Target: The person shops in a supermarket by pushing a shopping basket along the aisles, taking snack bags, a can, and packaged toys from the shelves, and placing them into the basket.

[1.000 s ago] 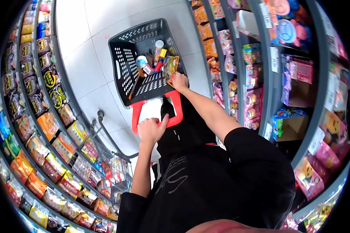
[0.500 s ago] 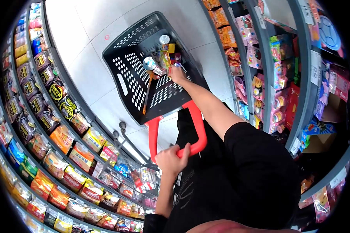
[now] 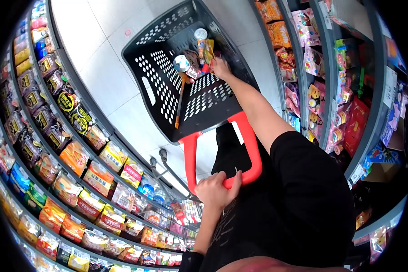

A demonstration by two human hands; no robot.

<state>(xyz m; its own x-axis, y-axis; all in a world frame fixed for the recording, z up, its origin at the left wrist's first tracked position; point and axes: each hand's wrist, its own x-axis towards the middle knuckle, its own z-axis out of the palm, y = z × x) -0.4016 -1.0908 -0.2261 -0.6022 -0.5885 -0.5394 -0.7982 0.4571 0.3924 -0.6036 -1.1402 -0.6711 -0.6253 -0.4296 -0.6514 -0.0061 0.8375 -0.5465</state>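
Note:
My left hand is wrapped round the red handle of the dark perforated basket. Inside the basket is my right hand, its fingers closed at the lower end of a yellow packet. Just left of that packet stands a container with a round silvery top. A white-and-blue container lies nearer the basket's middle, beside a long thin orange-brown item. Small red and dark items near my right fingertips are partly hidden.
Curved-looking shelves of snack bags run along the left. Shelves on the right hold orange bags and pink packages. A metal wire cart stands at the lower left shelf, with grey bars above it. Pale tiles cover the floor.
My right hand has moved from the basket's near right edge down into it with the yellow packet. The basket shifts right in view, its handle swinging out; my left hand stays on the handle.

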